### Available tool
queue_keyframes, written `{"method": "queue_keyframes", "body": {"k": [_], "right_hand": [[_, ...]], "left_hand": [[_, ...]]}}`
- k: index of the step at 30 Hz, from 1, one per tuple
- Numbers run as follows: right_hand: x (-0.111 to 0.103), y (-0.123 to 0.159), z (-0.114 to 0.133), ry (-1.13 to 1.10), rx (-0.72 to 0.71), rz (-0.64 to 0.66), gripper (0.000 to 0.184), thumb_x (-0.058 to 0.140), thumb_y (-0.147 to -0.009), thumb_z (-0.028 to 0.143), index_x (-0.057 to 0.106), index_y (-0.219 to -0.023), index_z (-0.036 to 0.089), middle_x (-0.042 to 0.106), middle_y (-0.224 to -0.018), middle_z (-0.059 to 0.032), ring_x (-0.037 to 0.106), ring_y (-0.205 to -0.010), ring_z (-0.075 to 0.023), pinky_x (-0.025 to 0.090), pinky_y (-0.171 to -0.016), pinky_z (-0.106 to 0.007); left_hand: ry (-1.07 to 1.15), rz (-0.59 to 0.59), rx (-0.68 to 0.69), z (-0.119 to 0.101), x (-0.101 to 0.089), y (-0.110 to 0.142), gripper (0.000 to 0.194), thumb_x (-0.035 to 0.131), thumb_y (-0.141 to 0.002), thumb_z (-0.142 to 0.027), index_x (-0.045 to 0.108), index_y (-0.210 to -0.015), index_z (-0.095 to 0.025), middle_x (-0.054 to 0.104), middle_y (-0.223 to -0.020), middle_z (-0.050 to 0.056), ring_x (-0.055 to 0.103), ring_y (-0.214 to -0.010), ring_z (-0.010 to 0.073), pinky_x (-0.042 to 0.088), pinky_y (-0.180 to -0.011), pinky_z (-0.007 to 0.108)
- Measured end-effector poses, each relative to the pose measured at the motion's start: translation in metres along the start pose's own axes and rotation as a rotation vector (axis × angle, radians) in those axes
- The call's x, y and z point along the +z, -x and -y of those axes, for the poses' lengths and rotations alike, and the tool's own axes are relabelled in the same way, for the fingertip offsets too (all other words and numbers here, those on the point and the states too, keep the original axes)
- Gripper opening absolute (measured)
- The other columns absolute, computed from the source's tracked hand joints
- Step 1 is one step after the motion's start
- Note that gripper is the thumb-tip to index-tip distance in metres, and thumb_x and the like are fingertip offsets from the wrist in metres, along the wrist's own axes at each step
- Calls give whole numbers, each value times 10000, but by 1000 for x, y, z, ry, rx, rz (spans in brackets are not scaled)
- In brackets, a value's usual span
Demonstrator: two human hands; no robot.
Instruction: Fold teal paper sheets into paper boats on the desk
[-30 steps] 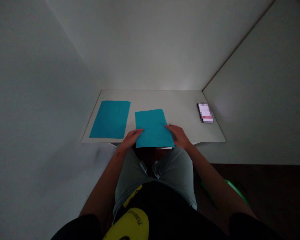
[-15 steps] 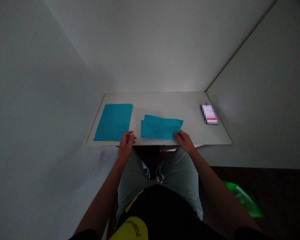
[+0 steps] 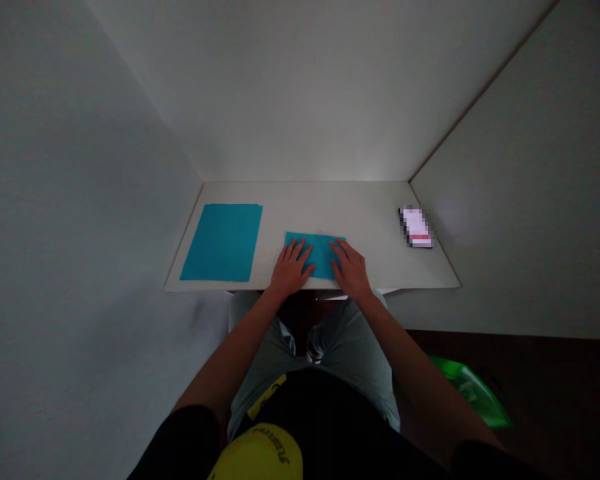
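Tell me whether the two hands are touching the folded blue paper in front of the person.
Touching. The head view shows the left hand and right hand lying flat on the folded blue paper, fingers overlapping its surface.

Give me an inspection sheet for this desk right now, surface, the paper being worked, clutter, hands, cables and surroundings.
Surface: white desk set into a corner, dimly lit.
Job's things: small folded blue paper near the front edge, lying flat under both hands.
Clutter: full blue sheet lying flat to the left, apart from the folded one; phone at the right rear, blurred out.
Hands: left hand flat on the folded paper's left part, fingers spread; right hand flat on its right part. No closed grip on either; both press palm down.
Cables: nothing seen.
Surroundings: plain white walls on three sides; green object on the dark floor to the right, too dim to identify.
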State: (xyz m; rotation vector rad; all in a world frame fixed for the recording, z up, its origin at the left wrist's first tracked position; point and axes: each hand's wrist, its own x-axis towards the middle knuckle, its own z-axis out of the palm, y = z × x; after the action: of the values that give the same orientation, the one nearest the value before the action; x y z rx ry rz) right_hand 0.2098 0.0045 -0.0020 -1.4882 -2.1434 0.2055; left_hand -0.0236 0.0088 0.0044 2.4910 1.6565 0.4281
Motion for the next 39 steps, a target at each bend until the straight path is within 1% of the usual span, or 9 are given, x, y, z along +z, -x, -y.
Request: {"method": "queue_keyframes", "body": {"k": [4, 8, 15, 19, 21, 25, 31, 36, 39], "right_hand": [[17, -9, 14, 87, -83, 183, 583, 352, -1145, 396, 417, -1709, 264, 419, -1765, -91, 389, -1634, -300, 311, -1326, -578], [25, -6, 1, 100, -88, 197, 628, 374, -1143, 524, 366, -1731, 303, 371, -1786, -88, 366, -1649, -317, 267, -1340, -633], [-4, 21, -29, 115, -64, 228, 742, 401, -1123, 600, 262, -1770, 265, 332, -1795, -119, 338, -1662, -343, 242, -1355, -636], [-18, 34, -42, 91, -147, 305, 1095, 618, -955, 800, 209, -1780, 209, 272, -1810, -172, 281, -1677, -396, 205, -1368, -633], [-23, 36, -51, 60, -200, 344, 1159, 672, -912, 813, 208, -1779, 199, 264, -1812, -186, 274, -1677, -405, 204, -1366, -646], [-29, 35, -68, -10, -253, 372, 943, 671, -995, 671, 299, -1754, 253, 348, -1788, -157, 327, -1661, -383, 246, -1351, -658], [-30, 33, -73, -85, -222, 347, 688, 604, -1053, 603, 466, -1672, 337, 474, -1731, -93, 391, -1633, -357, 289, -1322, -673], [-23, 25, -61, -111, -105, 231, 451, 490, -1110, 518, 683, -1479, 344, 671, -1539, -86, 557, -1491, -335, 412, -1228, -617], [-14, 16, -43, -68, 48, 158, 471, 528, -1077, 591, 732, -1393, 308, 722, -1372, -137, 642, -1297, -366, 475, -1112, -589]], "left_hand": [[29, 38, -16, 3, 7, 1, 655, 489, -1099, -492, 468, -1685, -200, 331, -1798, 119, 267, -1689, 346, 208, -1382, 546], [145, 17, -41, 7, 3, 7, 712, 549, -1067, -516, 457, -1690, -186, 307, -1800, 149, 248, -1694, 361, 172, -1388, 564], [197, -5, -100, 16, -5, 22, 711, 554, -1064, -482, 424, -1707, -206, 309, -1802, 144, 246, -1694, 370, 144, -1380, 610], [161, 53, 15, 29, -12, 34, 891, 677, -973, -635, 413, -1711, -213, 303, -1807, 146, 223, -1699, 370, 103, -1392, 575], [153, 96, 86, 37, -17, 40, 992, 730, -914, -696, 399, -1716, -215, 305, -1807, 146, 220, -1700, 367, 93, -1394, 563], [167, 154, 177, 52, -24, 51, 919, 746, -925, -650, 443, -1692, -243, 337, -1799, 126, 246, -1695, 339, 113, -1393, 548], [259, 171, 134, 61, -30, 56, 643, 716, -984, -492, 589, -1584, -298, 466, -1736, 86, 333, -1664, 298, 171, -1377, 536], [331, 58, -44, 46, -25, 41, 409, 652, -1033, -472, 730, -1400, -310, 654, -1559, 87, 510, -1524, 305, 299, -1301, 536], [276, -38, -213, 23, -18, 28, 469, 718, -986, -529, 726, -1384, -281, 692, -1454, 127, 567, -1404, 349, 372, -1217, 540]]}}
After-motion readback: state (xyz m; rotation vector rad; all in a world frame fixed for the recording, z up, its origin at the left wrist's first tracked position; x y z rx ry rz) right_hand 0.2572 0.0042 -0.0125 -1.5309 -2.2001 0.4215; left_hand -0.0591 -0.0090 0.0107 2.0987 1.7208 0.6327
